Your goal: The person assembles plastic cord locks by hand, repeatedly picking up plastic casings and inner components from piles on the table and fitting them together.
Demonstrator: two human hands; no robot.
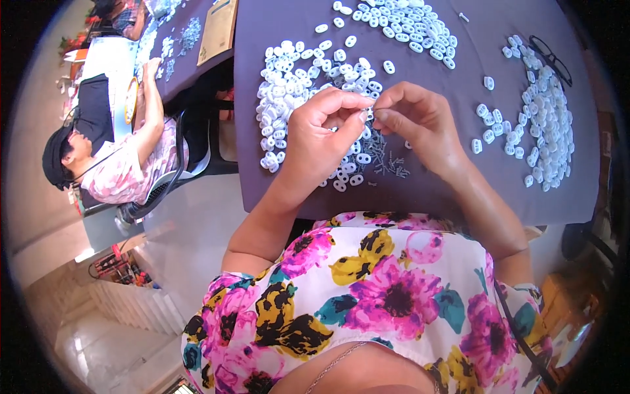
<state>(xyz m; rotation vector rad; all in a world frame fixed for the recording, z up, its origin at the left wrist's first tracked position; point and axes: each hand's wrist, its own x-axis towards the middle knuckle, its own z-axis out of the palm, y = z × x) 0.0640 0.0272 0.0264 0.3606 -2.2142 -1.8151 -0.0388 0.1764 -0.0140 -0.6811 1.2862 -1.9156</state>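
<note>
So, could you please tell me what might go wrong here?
Small thin grey metallic-looking screws lie loose near the left hand and right hand; a brush might scatter them further among the white oval plastic pieces. Black-framed glasses lie beside the right-hand pile of these pieces, so could get knocked.

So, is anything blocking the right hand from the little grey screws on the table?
Nothing visible blocks it. The grey screws lie loose on the dark tabletop, close by the right hand. White two-holed pieces lie at their left, leaving many screws uncovered.
</note>
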